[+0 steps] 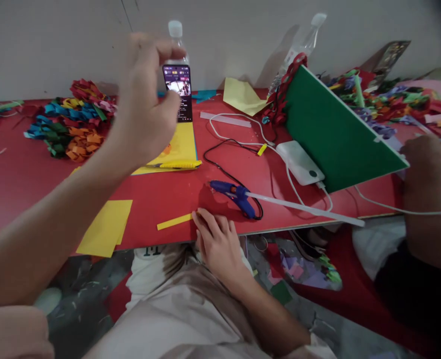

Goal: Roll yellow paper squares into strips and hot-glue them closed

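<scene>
My left hand (149,99) is raised in front of the phone (185,104), thumb and fingers apart in a C shape with nothing between them. The thumb overlaps the lit screen; whether it touches I cannot tell. At the table's front edge, my right hand (220,244) has its fingertips closed on the right end of a narrow yellow paper strip (173,222). Just beyond it lies a blue glue gun (235,194) with a long white glue stick (303,203) out of its back. A yellow cutter knife (179,164) rests on yellow paper (185,139) below the phone.
Yellow sheets (104,227) overhang the red table (145,199) at left. Folded paper chains (74,122) pile behind. A white power bank (299,162) with cables sits by a leaning green board (329,124). Bottles (175,30) stand behind. Another person's hand (428,154) is at right.
</scene>
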Tool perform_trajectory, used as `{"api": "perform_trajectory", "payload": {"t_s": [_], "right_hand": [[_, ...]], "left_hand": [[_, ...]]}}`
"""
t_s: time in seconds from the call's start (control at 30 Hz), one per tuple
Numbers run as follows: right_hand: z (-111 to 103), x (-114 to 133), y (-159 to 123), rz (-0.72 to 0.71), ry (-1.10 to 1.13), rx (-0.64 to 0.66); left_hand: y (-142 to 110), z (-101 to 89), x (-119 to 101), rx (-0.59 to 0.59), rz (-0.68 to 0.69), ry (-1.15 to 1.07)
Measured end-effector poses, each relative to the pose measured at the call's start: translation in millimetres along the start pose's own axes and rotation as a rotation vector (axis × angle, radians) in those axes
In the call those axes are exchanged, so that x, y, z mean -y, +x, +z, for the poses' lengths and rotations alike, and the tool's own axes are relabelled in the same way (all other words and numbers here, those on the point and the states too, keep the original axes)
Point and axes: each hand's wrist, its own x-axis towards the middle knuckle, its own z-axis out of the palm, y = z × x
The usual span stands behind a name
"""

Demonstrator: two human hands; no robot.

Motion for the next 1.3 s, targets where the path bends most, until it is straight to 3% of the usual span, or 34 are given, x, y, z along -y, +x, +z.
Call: {"api": "perform_trajectory", "payload": {"t_s": [0.07, 0.13, 0.23, 0.33, 0.4, 0.6, 0.77, 0.9, 1.03, 1.2, 1.3], "right_hand": [[1, 2, -1, 0.010, -0.026, 0.003], [1, 4, -2, 0.017, -0.049, 0.008], [-3, 9, -2, 0.012, -0.075, 0.012], [-7, 16, 0, 0.007, -0.101, 0.015], [-9, 21, 1, 0.009, -0.119, 0.017], [-7, 13, -3, 0.010, -0.148, 0.018], [3, -1, -15, -0.050, -0.176, -0.047], [3, -3, -23, -0.099, -0.030, -0.167], [-8, 2, -19, -0.174, 0.167, -0.199], [-14, 4, -3, -0.284, 0.283, -0.207], [-16, 3, 1, -0.280, 0.407, -0.119]], "left_hand": [[-57, -36.3, -22, 0.158, 0.089, 0.091], [-125, -46.6, -39, 0.263, 0.034, 0.132], [-215, -20.1, -44, 0.430, 0.028, 0.231], [-257, 12.3, -32, 0.432, 0.033, 0.357], [-263, 18.9, -25, 0.424, 0.046, 0.374], [-263, -0.7, -17, 0.372, 0.018, 0.360], [-284, -1.3, -4, 0.259, 0.040, 0.289], [-294, -4.6, -4, 0.096, 0.105, 0.153], [-281, -10.8, -21, 0.004, -0.014, -0.098], [-266, -19.7, -21, 0.015, -0.049, -0.345], [-270, -28.9, -10, 0.114, -0.070, -0.427]]}}
